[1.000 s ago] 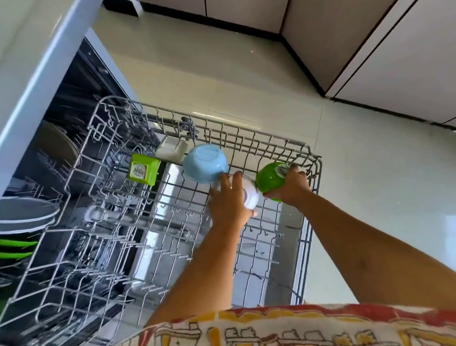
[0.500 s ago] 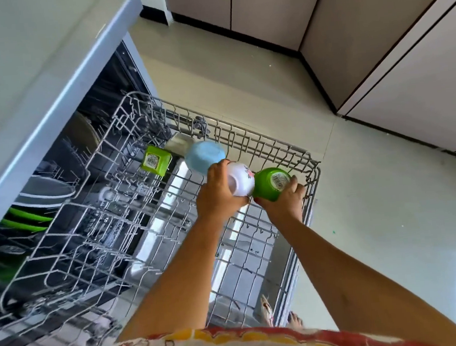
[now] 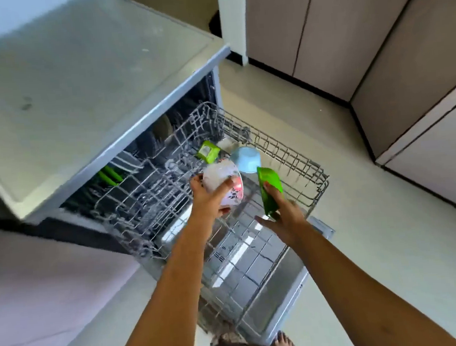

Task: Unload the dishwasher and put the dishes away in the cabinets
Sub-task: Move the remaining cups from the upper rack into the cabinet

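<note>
Head camera looks down on the pulled-out rack (image 3: 147,204); my left hand (image 3: 210,199) is curled around a white flowered bowl (image 3: 220,177) just above the rack's middle; my right hand (image 3: 284,220) pinches a green bowl (image 3: 273,180) by its edge above the rack's right part; a blue bowl (image 3: 246,160) sits upturned at the rack's far side, beside a green tub (image 3: 208,152); a grey counter (image 3: 76,89) lies left of the rack, pale glossy floor (image 3: 376,215) right of it, beige cabinets (image 3: 319,27) beyond.

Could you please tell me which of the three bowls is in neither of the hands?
The light blue bowl, resting in the wire rack. The left hand grips the white floral bowl; the right hand holds the green bowl.
</note>
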The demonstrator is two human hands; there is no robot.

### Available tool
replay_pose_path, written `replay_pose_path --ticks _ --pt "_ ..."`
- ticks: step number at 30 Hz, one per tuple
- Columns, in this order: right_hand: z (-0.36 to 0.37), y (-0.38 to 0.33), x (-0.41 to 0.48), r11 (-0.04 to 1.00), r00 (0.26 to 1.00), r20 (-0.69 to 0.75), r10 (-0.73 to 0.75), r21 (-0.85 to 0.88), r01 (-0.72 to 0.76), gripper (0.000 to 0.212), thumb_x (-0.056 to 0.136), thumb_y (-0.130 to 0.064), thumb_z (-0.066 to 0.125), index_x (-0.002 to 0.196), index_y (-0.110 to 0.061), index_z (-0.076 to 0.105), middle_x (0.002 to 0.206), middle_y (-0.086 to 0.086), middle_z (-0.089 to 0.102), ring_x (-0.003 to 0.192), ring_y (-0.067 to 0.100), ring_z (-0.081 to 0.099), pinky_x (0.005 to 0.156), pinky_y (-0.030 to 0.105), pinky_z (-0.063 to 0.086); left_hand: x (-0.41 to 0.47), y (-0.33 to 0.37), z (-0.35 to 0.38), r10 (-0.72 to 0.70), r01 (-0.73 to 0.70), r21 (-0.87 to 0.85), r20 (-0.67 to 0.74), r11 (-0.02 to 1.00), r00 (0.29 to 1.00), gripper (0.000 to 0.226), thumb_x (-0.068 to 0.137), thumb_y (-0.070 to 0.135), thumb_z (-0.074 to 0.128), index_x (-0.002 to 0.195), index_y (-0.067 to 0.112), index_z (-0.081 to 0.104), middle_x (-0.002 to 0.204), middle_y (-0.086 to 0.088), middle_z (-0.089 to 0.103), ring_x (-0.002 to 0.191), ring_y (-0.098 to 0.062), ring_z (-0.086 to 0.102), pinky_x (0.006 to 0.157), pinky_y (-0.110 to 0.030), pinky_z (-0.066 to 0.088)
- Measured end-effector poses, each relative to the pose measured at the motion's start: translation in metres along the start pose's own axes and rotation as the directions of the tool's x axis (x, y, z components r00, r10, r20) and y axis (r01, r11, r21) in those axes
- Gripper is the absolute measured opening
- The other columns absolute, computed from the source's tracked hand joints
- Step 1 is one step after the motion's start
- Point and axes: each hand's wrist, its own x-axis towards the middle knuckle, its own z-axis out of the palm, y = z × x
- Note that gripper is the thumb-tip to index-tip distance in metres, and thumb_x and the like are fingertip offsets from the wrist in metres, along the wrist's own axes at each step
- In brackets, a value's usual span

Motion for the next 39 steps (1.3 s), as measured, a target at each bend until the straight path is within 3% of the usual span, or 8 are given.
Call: replay_pose_path --ticks 2,4,7,10,16,23,34,39 --pt "0.017 -0.005 -0.029 1.000 0.993 0.116 -0.016 -0.006 0.016 0.034 0.084 -0.026 0.069 0.109 -0.010 0.054 0.128 0.012 0.046 0.119 0.024 0.046 0.076 0.038 0.058 -0.034 0.016 -0.016 0.051 -0.055 -0.062 -0.077 0.997 0.996 0.066 0.080 0.026 0.071 0.129 0.024 0.027 0.133 -0.013 0.045 0.085 -0.022 0.060 0.062 -0.034 0.056" --pt "0.039 -0.010 -0.061 0.999 0.970 0.239 -0.038 0.007 0.038 0.039 0.082 -0.031 0.068 0.115 -0.014 0.054 0.129 0.009 0.048 0.120 0.023 0.047 0.090 0.044 0.052 -0.068 0.030 -0.036 0.077 -0.097 -0.135 -0.149 0.986 0.986 0.065 0.080 0.027 0.071 0.129 0.026 0.029 0.130 -0.011 0.047 0.087 -0.024 0.061 0.058 -0.032 0.055" --pt "0.078 -0.011 -0.111 0.995 0.901 0.430 -0.058 -0.044 0.085 0.022 0.087 -0.032 0.062 0.105 -0.020 0.059 0.111 0.006 0.060 0.106 0.020 0.056 0.098 0.045 0.047 -0.122 0.048 -0.071 0.134 -0.184 -0.182 -0.254 0.966 0.958 0.061 0.080 0.021 0.071 0.125 0.026 0.030 0.122 -0.009 0.047 0.088 -0.025 0.061 0.053 -0.028 0.055" --pt "0.123 0.000 -0.157 0.988 0.829 0.558 -0.030 -0.109 0.110 0.016 0.088 -0.031 0.061 0.097 -0.018 0.062 0.104 0.008 0.062 0.103 0.022 0.056 0.097 0.041 0.046 -0.172 0.057 -0.116 0.210 -0.295 -0.219 -0.341 0.930 0.916 0.081 0.069 0.027 0.080 0.132 0.027 0.030 0.129 -0.008 0.048 0.107 -0.031 0.060 0.061 -0.031 0.055" --pt "0.224 0.058 -0.248 0.983 0.625 0.775 0.092 -0.170 0.067 0.042 0.086 -0.045 0.056 0.118 -0.017 0.058 0.110 0.009 0.060 0.097 0.020 0.055 0.090 0.035 0.046 -0.282 0.075 -0.221 0.309 -0.533 -0.277 -0.570 0.800 0.761 0.067 0.080 0.015 0.071 0.131 0.023 0.030 0.127 -0.007 0.048 0.099 -0.025 0.060 0.064 -0.028 0.057" --pt "0.322 0.128 -0.330 0.985 0.456 0.877 0.151 -0.170 0.000 0.083 0.066 -0.063 0.061 0.132 -0.014 0.052 0.129 0.016 0.057 0.107 0.028 0.058 0.090 0.037 0.050 -0.358 0.095 -0.339 0.334 -0.663 -0.243 -0.712 0.709 0.618 0.069 0.079 0.017 0.073 0.125 0.030 0.024 0.129 -0.009 0.048 0.106 -0.026 0.060 0.081 -0.037 0.056" --pt "0.499 0.236 -0.447 0.988 0.274 0.958 0.089 -0.050 -0.147 0.074 0.078 -0.066 0.055 0.122 -0.007 0.058 0.125 0.020 0.059 0.110 0.030 0.059 0.095 0.040 0.050 -0.445 0.139 -0.540 0.494 -0.770 -0.018 -0.757 0.638 0.427 0.064 0.077 0.023 0.074 0.123 0.027 0.030 0.124 -0.006 0.055 0.097 -0.019 0.065 0.076 -0.033 0.058" --pt "0.552 0.225 -0.470 0.999 0.189 0.982 0.026 -0.017 -0.046 0.076 0.077 -0.065 0.055 0.128 -0.009 0.054 0.123 0.017 0.061 0.106 0.026 0.063 0.094 0.035 0.052 -0.440 0.181 -0.588 0.587 -0.803 0.052 -0.711 0.594 0.388 0.065 0.078 0.021 0.074 0.126 0.026 0.031 0.127 -0.005 0.055 0.101 -0.019 0.065 0.077 -0.031 0.056"
